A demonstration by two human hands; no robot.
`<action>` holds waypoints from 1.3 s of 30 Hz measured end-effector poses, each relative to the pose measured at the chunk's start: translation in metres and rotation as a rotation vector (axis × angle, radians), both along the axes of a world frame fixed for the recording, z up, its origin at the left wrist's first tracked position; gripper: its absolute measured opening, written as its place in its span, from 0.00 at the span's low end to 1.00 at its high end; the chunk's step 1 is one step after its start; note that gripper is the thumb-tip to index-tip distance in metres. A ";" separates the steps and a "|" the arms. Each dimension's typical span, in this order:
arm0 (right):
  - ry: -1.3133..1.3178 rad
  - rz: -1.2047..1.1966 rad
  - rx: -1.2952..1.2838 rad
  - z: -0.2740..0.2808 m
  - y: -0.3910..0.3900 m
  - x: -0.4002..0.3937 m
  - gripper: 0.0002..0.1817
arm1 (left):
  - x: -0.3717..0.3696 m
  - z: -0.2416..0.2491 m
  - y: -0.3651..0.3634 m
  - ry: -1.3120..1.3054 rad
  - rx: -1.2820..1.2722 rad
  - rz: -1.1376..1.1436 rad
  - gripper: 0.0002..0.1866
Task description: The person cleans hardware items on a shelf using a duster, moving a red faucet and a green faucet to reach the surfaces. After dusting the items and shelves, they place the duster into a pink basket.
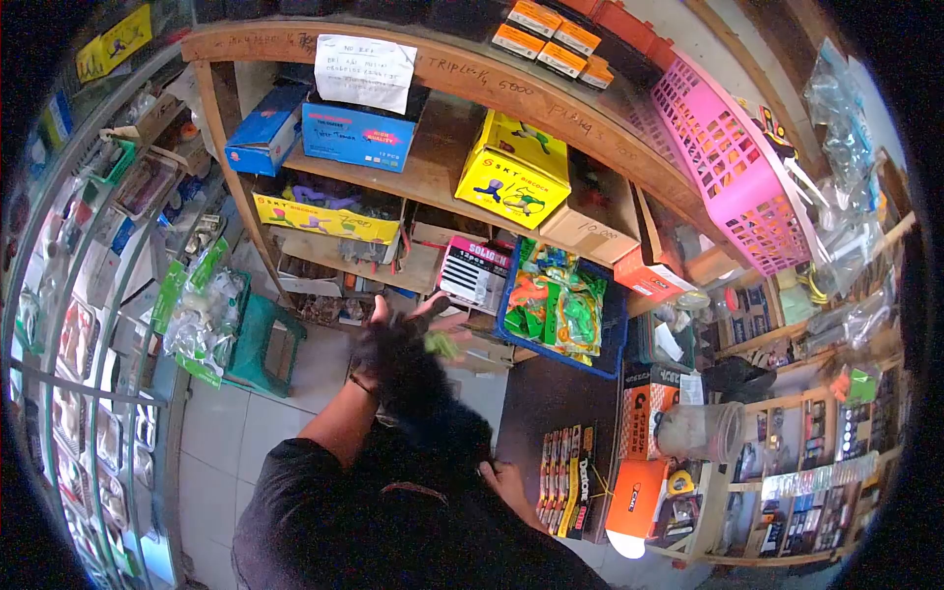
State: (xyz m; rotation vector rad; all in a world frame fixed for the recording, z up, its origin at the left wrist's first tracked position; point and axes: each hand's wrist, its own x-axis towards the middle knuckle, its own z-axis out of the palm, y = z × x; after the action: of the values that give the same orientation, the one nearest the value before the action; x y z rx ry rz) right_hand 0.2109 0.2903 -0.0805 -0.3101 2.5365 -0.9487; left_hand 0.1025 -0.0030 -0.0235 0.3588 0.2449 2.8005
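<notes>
Although a dark fuzzy black mass point(418, 393) hides most of the left hand point(405, 324), its fingers show spread open, touching a small blurred green packet point(442, 343) by the wooden shelves point(433, 172). Readable print: "SKT" on the yellow cardboard box point(512, 169), "SOLIGEN" on the striped white carton point(474, 272). Right hand point(513, 484) rests loosely open on the dark table point(556, 398), beside the black mass.

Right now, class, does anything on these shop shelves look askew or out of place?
Yes: the pink plastic lattice basket leans tilted on the curved wooden top shelf, and the yellow cardboard box below sits skewed.
</notes>
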 end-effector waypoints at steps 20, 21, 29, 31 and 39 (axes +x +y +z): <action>-0.018 -0.224 0.058 -0.001 0.003 0.005 0.29 | 0.002 0.004 0.003 -0.158 0.204 -0.020 0.44; -0.054 -0.371 0.001 -0.006 0.005 0.007 0.29 | -0.003 -0.004 0.002 -0.214 0.310 -0.078 0.45; 0.031 -0.354 0.049 -0.017 0.027 0.017 0.26 | -0.004 0.018 0.016 -0.293 0.620 -0.262 0.44; 0.053 -0.423 0.035 -0.006 0.022 0.016 0.25 | -0.007 0.011 0.020 -0.095 0.517 -0.263 0.43; 0.191 -0.262 -0.013 0.013 0.011 0.004 0.23 | 0.001 0.003 0.012 -0.271 0.152 -0.035 0.44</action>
State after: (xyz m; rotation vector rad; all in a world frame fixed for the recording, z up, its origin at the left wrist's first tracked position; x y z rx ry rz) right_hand 0.2152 0.3015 -0.0678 -0.0749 2.7961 -1.0761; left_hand 0.1035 0.0092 -0.0210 0.0132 -0.0350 2.7989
